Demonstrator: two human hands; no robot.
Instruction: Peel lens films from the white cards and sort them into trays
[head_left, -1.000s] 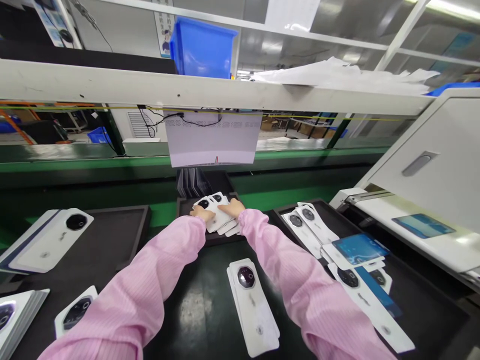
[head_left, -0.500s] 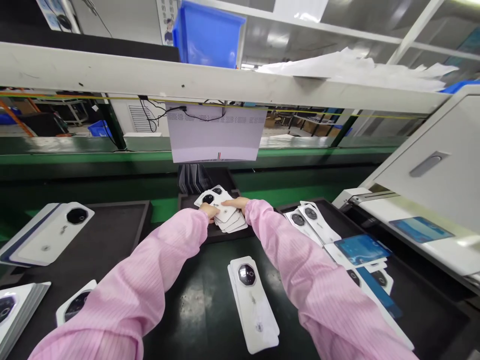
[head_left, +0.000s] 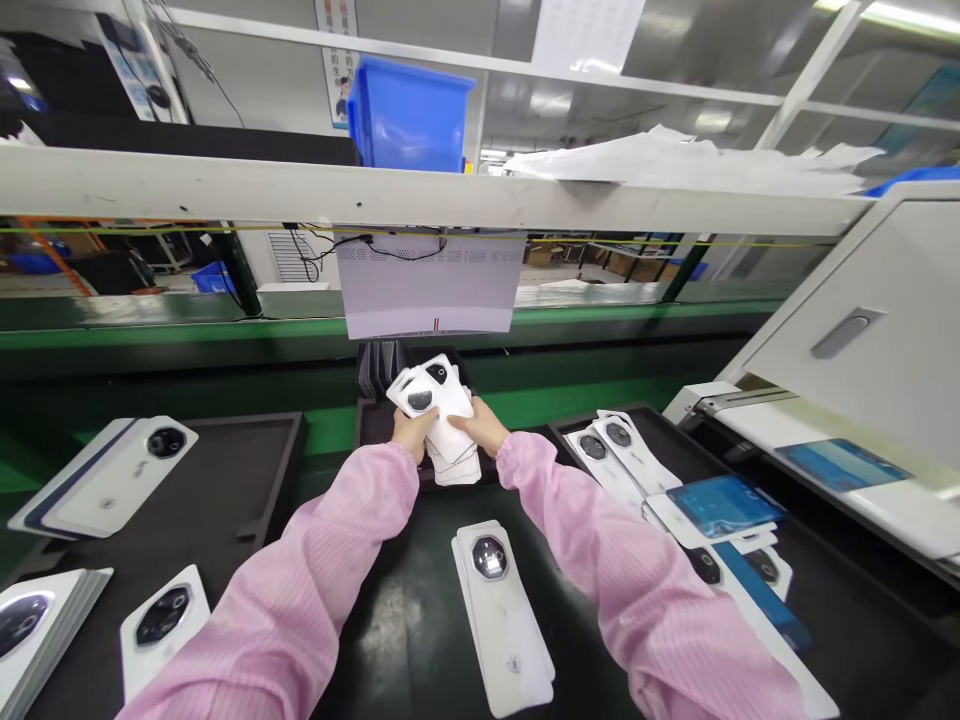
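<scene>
And here we are, both sides busy at once: the left grip (head_left: pixel 414 432) pinches the near left edge of a fanned bunch of white panels (head_left: pixel 448 408), thumb on top, while the right grip (head_left: pixel 485 428) closes on its right edge, fingers curled in. Both are drawn in around the bunch, over a dark tray (head_left: pixel 363 425); whether it is lifted clear, I can't tell.

How far along? The bunch is gathered but uneven, corners sticking out, so I'd call it only part squared. Between grip and wearer, an overlapping white pair (head_left: pixel 506 630) lies unheld on the dark surface (head_left: pixel 397 610). Left of the left grip, a white stack (head_left: pixel 124 480); right of the right grip, loose white pieces (head_left: pixel 637 455) with a blue sheet (head_left: pixel 724 505) just beyond, none of it in hand.

Any writing? The pair carries a round emblem, too small to read. High beyond the left grip, a wall poster (head_left: pixel 341 62) shows Chinese characters, "的" among them; the rest escapes me.
</scene>
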